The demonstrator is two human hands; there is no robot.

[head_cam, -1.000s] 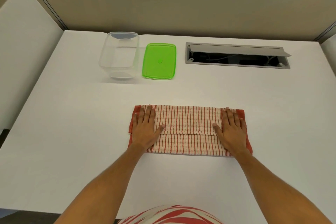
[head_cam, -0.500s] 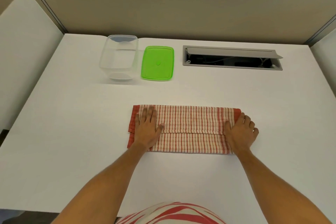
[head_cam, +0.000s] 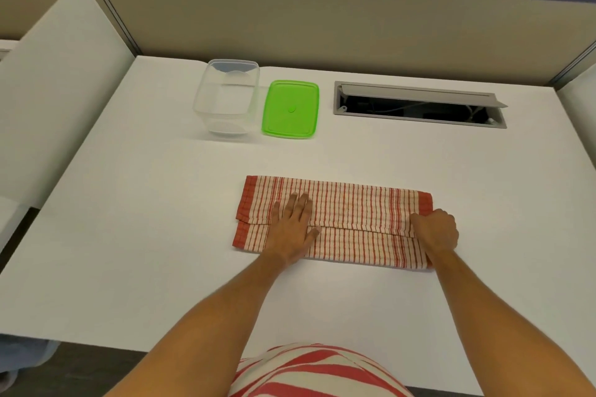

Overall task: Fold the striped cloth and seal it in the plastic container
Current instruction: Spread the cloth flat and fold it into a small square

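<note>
The red-and-cream striped cloth [head_cam: 351, 213] lies folded into a long band on the white table [head_cam: 161, 203]. My left hand [head_cam: 292, 229] rests flat on its left half, fingers straight, pressing it down. My right hand [head_cam: 435, 230] is at the cloth's right end with its fingers curled round the edge, gripping it. The clear plastic container [head_cam: 227, 97] stands open and empty at the back of the table. Its green lid [head_cam: 290, 109] lies flat just to the right of it.
A grey cable hatch [head_cam: 419, 105] is sunk into the table at the back right, its flap raised. A beige partition wall runs behind the table. White dividers stand at the left [head_cam: 48, 90] and right sides.
My right hand went from lying flat on the cloth's right end to curling its fingers round that edge. My left hand slid a little rightwards along the cloth, still flat.
</note>
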